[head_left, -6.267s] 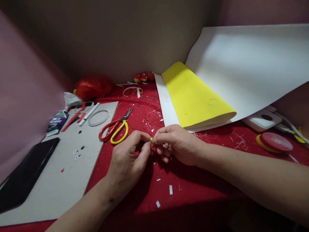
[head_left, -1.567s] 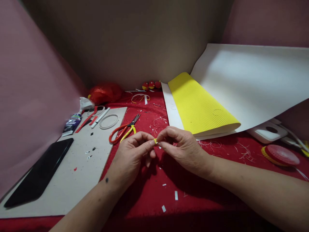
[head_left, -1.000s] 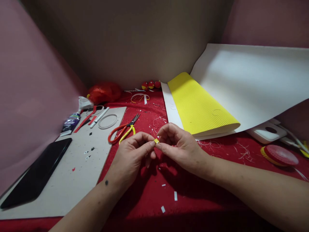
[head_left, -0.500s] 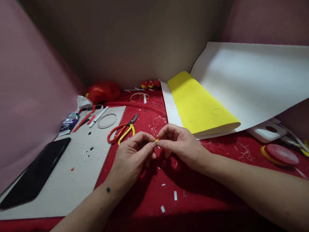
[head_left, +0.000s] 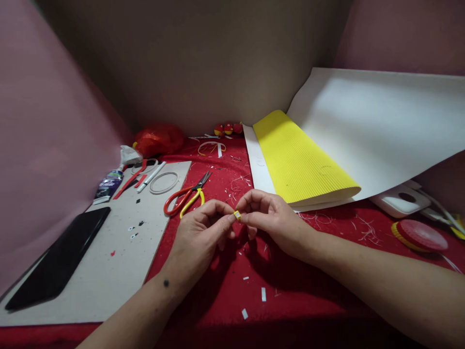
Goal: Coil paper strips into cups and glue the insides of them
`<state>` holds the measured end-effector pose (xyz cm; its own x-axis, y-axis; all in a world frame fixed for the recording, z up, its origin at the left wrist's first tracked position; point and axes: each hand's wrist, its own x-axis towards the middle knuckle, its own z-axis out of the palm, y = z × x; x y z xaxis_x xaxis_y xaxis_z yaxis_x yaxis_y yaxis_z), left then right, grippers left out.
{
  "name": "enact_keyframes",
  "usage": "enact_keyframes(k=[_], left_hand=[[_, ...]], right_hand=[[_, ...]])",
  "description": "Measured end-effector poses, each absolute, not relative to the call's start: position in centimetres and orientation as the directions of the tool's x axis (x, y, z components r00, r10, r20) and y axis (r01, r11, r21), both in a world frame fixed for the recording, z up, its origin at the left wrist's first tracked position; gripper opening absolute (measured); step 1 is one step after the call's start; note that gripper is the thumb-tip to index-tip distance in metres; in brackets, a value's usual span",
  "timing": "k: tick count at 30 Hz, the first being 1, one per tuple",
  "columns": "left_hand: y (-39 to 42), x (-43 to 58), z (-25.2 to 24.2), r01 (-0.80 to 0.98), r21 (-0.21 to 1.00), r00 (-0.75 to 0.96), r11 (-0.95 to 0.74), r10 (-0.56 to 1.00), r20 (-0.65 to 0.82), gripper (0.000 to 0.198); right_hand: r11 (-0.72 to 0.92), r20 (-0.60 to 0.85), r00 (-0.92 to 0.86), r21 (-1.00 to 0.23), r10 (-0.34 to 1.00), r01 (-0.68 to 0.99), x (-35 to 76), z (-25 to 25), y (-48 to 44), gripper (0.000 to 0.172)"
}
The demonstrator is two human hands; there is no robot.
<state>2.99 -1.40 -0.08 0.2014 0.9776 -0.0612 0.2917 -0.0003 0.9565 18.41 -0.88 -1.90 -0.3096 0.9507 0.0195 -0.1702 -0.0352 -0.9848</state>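
Both my hands meet over the red cloth and pinch one tiny yellow paper piece between their fingertips. My left hand grips it from the left with thumb and forefinger. My right hand pinches it from the right, its other fingers curled under. Red-and-yellow scissors lie just left of my left hand, untouched.
A grey board on the left carries a black phone, a glue tube, a pen and a white ring. Yellow corrugated sheet and white paper lie at right. Red disc, white device, paper scraps.
The hands have stayed together in the same spot. The small yellow piece has been turned between the fingertips and now shows a small loop-like face.
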Motion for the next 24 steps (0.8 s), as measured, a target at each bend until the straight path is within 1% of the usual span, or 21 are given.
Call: enact_keyframes(k=[3,5,8,10,11,15,18,21,24], left_hand=[[-1.4,3.0,-0.1,0.282,0.959,0.206,0.029,0.974,-0.090,0.015],[-1.6,2.6,0.3,0.309,0.951,0.215,0.029,0.971,-0.100,0.013],[-2.1,0.8,1.2,0.431,0.899,0.187,-0.076,0.982,-0.007,0.008],[-2.4,-1.4,1.6,0.541,0.830,0.144,-0.135,0.987,0.067,0.008],[-2.5,-2.7,1.8,0.585,0.798,0.129,-0.141,0.988,0.080,0.009],[-2.2,-7.8,1.7,0.689,0.723,0.051,-0.050,0.998,0.021,0.010],[-2.1,-10.3,1.1,0.702,0.712,-0.030,0.032,0.999,-0.015,0.011],[-2.5,-11.8,0.6,0.742,0.670,-0.056,0.029,0.998,0.019,0.011],[-3.0,-12.9,0.7,0.830,0.558,-0.040,0.010,0.998,0.041,0.010]], right_hand=[[-0.006,0.037,-0.296,-0.990,0.955,-0.142,18.4,-1.9,-1.0,0.011],[0.038,0.066,-0.280,-0.994,0.958,-0.107,18.3,-1.9,-1.1,0.011],[0.130,0.133,-0.266,-0.991,0.955,-0.029,18.3,-2.0,-1.2,0.009],[0.181,0.171,-0.268,-0.983,0.948,0.014,18.3,-2.2,-1.3,0.007],[0.200,0.183,-0.272,-0.979,0.945,0.036,18.3,-2.3,-1.4,0.006],[0.293,0.242,-0.292,-0.944,0.925,0.148,18.5,-2.6,-1.4,0.002],[0.349,0.279,-0.291,-0.910,0.915,0.224,18.6,-2.7,-1.3,0.001],[0.378,0.305,-0.270,-0.882,0.913,0.283,18.7,-2.8,-1.2,0.003],[0.406,0.339,-0.239,-0.846,0.910,0.347,18.8,-3.0,-1.2,0.003]])
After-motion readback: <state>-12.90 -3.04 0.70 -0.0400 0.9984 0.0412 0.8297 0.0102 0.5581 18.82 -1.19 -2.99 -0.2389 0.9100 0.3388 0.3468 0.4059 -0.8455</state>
